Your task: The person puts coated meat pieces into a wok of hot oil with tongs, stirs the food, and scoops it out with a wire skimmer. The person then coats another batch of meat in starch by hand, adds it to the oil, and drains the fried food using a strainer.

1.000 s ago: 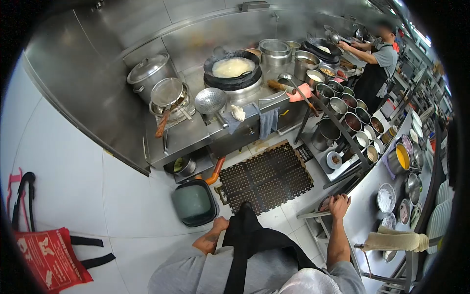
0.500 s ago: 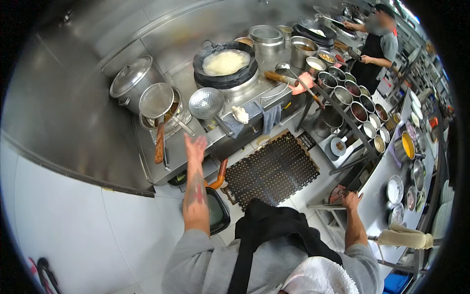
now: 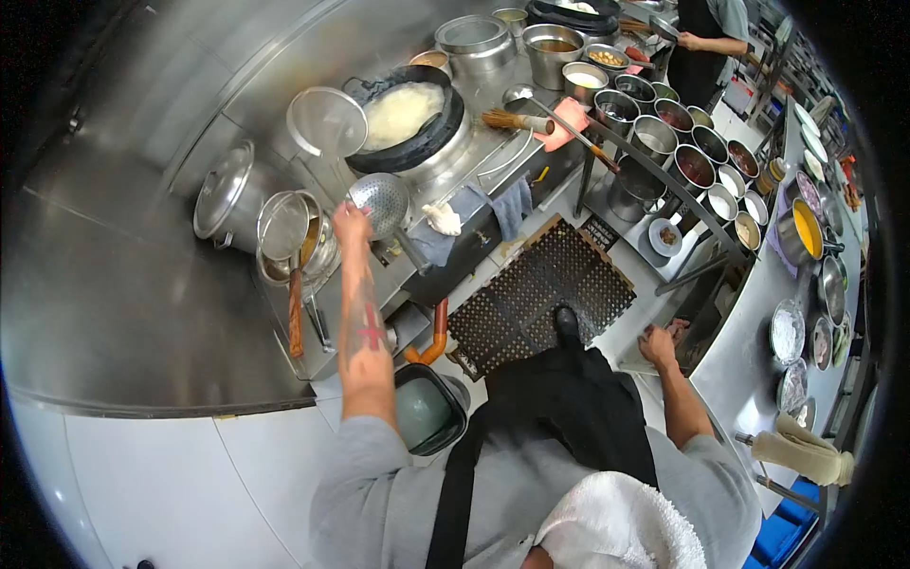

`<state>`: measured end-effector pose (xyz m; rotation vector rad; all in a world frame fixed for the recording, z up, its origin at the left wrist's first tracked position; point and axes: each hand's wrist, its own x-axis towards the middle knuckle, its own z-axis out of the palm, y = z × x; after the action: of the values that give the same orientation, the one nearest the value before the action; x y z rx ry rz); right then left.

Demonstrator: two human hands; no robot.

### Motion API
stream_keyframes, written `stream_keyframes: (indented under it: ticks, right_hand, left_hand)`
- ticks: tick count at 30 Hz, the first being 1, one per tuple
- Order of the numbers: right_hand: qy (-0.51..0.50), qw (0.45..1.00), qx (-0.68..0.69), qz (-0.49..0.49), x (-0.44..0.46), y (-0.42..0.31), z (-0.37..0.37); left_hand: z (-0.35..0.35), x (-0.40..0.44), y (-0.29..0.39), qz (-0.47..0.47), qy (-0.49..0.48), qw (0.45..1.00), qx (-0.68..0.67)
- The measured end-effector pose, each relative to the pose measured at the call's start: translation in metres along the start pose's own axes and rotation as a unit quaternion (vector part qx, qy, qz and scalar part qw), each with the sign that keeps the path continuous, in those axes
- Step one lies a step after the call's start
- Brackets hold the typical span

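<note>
My left hand is closed round the handle of a round mesh strainer, which is raised beside the wok with pale, cloudy liquid. Right beside that hand lies a perforated ladle. A second strainer with a wooden handle rests over a pot at the left end of the stove. My right hand is low on the right by the side table's edge, its fingers curled; what they hold, if anything, cannot be made out.
A lidded pot stands at the back left. Several seasoning pots fill the rack on the right. A bin and a perforated mat are on the floor. A co-worker stands at the upper right.
My left hand has risen from my side to the stove and taken the mesh strainer, lifting it off the pot. My right hand has come away from the side table's corner. The view has shifted.
</note>
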<state>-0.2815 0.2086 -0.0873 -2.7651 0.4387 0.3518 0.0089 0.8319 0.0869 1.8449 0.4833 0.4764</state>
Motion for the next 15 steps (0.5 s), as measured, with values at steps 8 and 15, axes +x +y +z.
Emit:
stream_keyframes:
  ticks: [8, 15]
  right_hand:
    - [-0.054, 0.993, 0.107, 0.001, 0.040, 0.012, -0.015]
    - [-0.098, 0.991, 0.085, -0.039, 0.048, 0.053, -0.052]
  left_hand:
    - [0.103, 0.055, 0.050, 0.147, -0.011, 0.874, 0.464]
    - [0.153, 0.105, 0.111, 0.113, 0.067, 0.916, 0.380]
